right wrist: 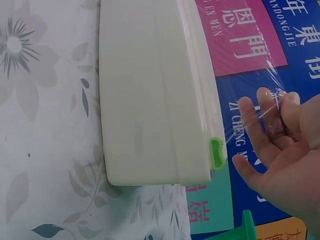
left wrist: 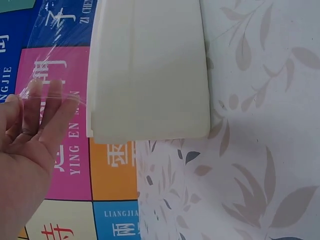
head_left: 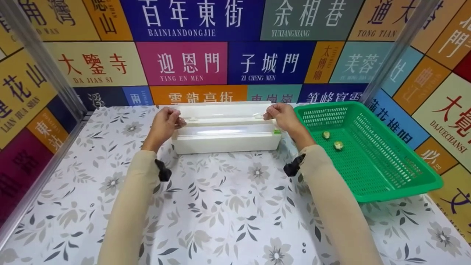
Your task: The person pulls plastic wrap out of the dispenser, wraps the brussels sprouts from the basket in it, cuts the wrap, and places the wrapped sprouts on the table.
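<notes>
A long white cling film dispenser [head_left: 228,144] stands on the table with its lid [head_left: 220,110] raised behind. Clear cling film [left wrist: 55,35] stretches up from it between the two hands. My left hand [head_left: 165,123] pinches one corner of the film between thumb and fingertips, at the box's left end. At the right end, my right hand [head_left: 285,116] pinches the other corner; the right wrist view shows its remaining fingers spread apart. A green slider [right wrist: 216,153] sits at the right end of the dispenser's edge.
To the right stands a green plastic basket [head_left: 353,176] holding two small round yellow-green items [head_left: 338,145]. A floral cloth [head_left: 220,206] covers the table. Behind rises a panel of coloured tiles [head_left: 184,62], with metal posts [head_left: 55,70] at the sides.
</notes>
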Demonstrator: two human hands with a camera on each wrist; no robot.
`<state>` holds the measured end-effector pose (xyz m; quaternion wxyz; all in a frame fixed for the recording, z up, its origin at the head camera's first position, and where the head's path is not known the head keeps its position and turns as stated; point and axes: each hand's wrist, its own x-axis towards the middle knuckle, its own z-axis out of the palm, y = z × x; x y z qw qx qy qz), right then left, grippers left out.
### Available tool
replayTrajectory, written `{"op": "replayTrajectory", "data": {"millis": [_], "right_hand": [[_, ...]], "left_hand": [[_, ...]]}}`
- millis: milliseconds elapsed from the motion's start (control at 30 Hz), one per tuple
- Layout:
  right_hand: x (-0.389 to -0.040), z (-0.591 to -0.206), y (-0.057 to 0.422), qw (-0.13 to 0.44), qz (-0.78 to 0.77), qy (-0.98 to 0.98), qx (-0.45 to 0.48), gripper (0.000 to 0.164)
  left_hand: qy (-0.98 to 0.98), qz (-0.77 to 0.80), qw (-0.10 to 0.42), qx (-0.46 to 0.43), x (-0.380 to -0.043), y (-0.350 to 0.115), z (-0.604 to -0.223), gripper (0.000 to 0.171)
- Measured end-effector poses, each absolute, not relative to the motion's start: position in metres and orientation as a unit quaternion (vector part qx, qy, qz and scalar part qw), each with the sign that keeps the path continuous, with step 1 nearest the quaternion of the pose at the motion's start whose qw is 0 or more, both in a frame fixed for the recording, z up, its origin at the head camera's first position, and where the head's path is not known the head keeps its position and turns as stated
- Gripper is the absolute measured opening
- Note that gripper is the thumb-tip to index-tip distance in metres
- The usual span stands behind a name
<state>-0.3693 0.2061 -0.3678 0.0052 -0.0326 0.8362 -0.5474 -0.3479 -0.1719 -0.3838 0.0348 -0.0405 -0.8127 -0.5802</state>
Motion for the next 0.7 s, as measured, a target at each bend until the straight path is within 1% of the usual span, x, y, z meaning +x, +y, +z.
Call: {"op": "replayTrajectory", "data": {"millis": [233,500,700], "right_hand": [[-0.366,-0.357,0.210,0.026,-0.588,0.808,-0.011,0.029],[-0.365,-0.348,0.209,0.017,-0.606,0.795,-0.019,0.027],[-0.363,-0.347,0.207,0.020,-0.597,0.802,-0.014,0.031]], "left_hand": [[-0.809,-0.583,0.058,-0.048,-0.348,-0.171,-0.374,0.029],[-0.782,-0.620,0.053,-0.044,-0.350,-0.170,-0.366,0.015],[-0.753,-0.654,0.067,-0.039,-0.352,-0.165,-0.370,0.015]]}}
